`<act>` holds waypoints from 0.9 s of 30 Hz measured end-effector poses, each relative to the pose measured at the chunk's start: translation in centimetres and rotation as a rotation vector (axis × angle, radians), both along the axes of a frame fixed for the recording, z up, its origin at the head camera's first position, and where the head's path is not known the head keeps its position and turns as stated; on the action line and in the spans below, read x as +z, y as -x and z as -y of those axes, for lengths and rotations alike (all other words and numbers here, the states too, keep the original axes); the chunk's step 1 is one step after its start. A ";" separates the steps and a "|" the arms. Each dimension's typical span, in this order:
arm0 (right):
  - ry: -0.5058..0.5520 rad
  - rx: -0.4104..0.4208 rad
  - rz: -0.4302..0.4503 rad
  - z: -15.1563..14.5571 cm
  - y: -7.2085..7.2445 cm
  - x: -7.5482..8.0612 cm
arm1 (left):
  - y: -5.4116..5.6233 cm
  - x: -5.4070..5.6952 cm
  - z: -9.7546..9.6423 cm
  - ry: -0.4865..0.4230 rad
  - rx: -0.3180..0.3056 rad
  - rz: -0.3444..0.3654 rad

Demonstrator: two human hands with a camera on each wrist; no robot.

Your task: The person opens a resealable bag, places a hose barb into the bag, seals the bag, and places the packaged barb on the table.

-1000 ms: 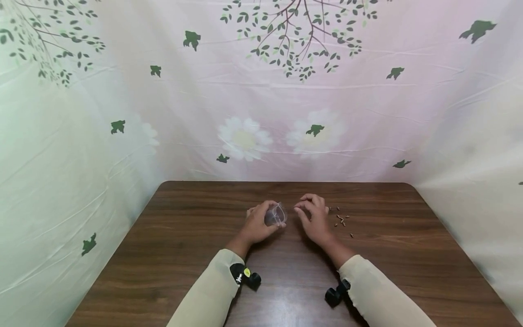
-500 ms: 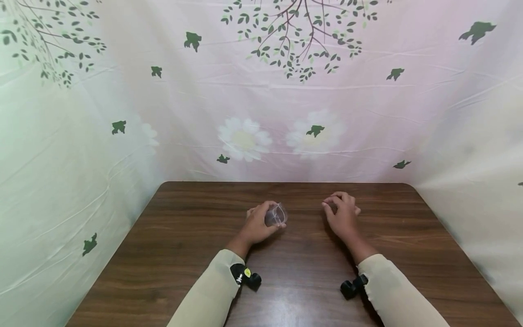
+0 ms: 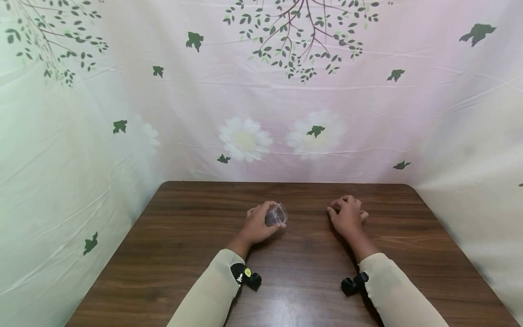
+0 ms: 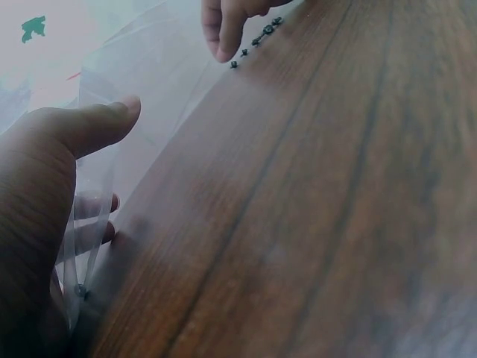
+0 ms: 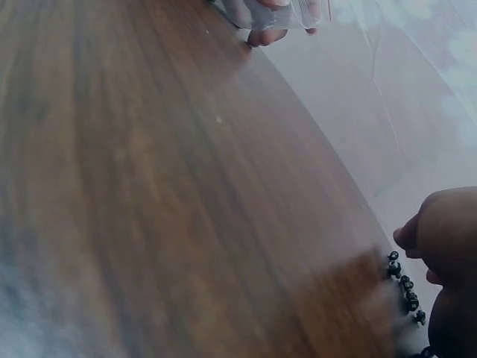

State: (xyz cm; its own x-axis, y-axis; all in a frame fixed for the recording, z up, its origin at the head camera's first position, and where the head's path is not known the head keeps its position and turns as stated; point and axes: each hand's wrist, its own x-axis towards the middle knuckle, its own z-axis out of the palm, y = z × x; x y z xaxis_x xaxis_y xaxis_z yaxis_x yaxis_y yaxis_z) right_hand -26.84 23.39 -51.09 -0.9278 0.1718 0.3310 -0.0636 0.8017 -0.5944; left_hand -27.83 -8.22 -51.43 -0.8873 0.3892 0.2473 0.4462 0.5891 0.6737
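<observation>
My left hand (image 3: 256, 225) grips a clear plastic zip bag (image 3: 276, 215) over the table, its mouth turned to the right. Through the film in the left wrist view shows a small dark screw (image 4: 80, 290) low in the bag. To the right, my right hand (image 3: 347, 218) reaches down with loosely bent fingers, thumb and forefinger a little apart. Several small screws (image 5: 406, 289) lie on the wood right beside its fingertips in both wrist views. From the head view the hand covers most of them. No screw shows plainly between the fingers.
Both hands work over a brown wood-grain table (image 3: 171, 254). A printed cloth (image 3: 282, 100) with leaves, birds and flowers hangs behind and at both sides. Black wrist cameras are strapped at each cuff, the left camera (image 3: 253, 280) close above the tabletop.
My right hand has moved right, away from beside the bag, and come over the scattered screws, hiding most of them. My left hand and the bag have stayed in place.
</observation>
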 end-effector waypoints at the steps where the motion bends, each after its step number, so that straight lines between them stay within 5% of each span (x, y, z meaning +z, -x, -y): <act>1: -0.011 -0.002 0.013 0.0 0.0 0.0 | 0.0 0.0 0.0 -0.003 -0.001 0.001; 10: -0.050 -0.008 0.109 -0.1 0.1 0.1 | -0.1 0.0 0.0 -0.003 -0.003 -0.003; 19: -0.072 0.000 0.137 0.0 0.4 0.2 | 0.2 -0.9 0.2 -0.019 -0.026 -0.097; 27: -0.038 0.040 0.041 0.6 0.5 0.2 | 0.0 -0.3 0.0 -0.026 -0.007 -0.007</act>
